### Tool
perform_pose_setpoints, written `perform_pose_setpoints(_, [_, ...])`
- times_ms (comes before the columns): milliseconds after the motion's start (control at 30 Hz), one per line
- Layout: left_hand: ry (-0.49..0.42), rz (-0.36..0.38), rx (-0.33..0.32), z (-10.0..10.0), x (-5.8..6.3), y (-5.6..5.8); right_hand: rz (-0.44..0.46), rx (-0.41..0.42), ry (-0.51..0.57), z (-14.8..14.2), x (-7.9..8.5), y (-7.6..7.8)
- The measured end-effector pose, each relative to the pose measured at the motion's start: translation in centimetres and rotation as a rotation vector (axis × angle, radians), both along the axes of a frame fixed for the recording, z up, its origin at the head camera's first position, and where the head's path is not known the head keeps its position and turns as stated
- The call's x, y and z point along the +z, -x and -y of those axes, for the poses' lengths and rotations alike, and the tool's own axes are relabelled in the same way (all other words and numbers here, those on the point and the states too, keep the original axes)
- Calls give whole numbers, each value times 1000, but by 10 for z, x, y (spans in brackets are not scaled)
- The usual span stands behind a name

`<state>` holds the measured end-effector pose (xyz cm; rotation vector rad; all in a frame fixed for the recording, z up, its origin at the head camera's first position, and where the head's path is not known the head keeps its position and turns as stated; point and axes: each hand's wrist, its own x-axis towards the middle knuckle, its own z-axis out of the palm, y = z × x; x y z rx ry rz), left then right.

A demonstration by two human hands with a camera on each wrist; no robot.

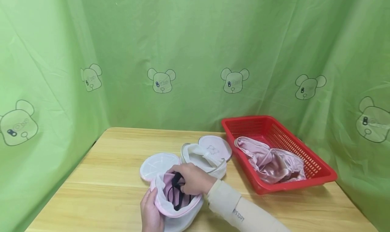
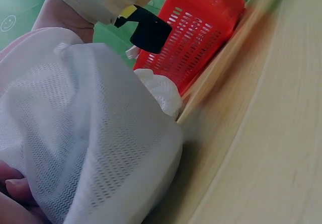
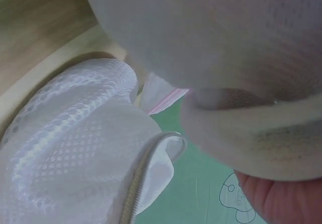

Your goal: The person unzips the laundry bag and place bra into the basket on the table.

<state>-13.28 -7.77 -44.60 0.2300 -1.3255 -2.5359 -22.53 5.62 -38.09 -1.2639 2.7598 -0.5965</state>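
Observation:
A white mesh laundry bag (image 1: 178,222) with pink trim stands at the front of the table, its round lid (image 1: 159,166) folded back. My left hand (image 1: 151,210) grips the bag's near left side, thumb at the rim; white mesh fills much of the left wrist view. At the bag's mouth my right hand (image 1: 194,179) holds black straps (image 1: 177,181), its fingertips partly hidden. Pink fabric (image 1: 168,184) shows inside around the straps. Just behind sits a second white mesh laundry bag (image 1: 220,171), unzipped; its zipper (image 3: 135,189) shows in the right wrist view.
A red plastic basket (image 1: 318,159) stands at the right of the wooden table (image 1: 100,177), with a pink satin garment (image 1: 271,162) inside. The second bag's pale pink lid (image 1: 217,146) lies beside the basket. Green curtains (image 1: 195,32) printed with bear heads surround the table.

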Motion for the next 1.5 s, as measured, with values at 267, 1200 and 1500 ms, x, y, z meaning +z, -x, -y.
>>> perform_pose_setpoints(267, [55,28,43,1,0,1,-29,-52,76,-3,8,2])
perform_pose_setpoints(1200, [44,195,108,3,1,1,-42,-163,272,-18,23,11])
perform_pose_setpoints(1500, [91,182,75,2,0,2,-89,-191,342,-23,28,14])
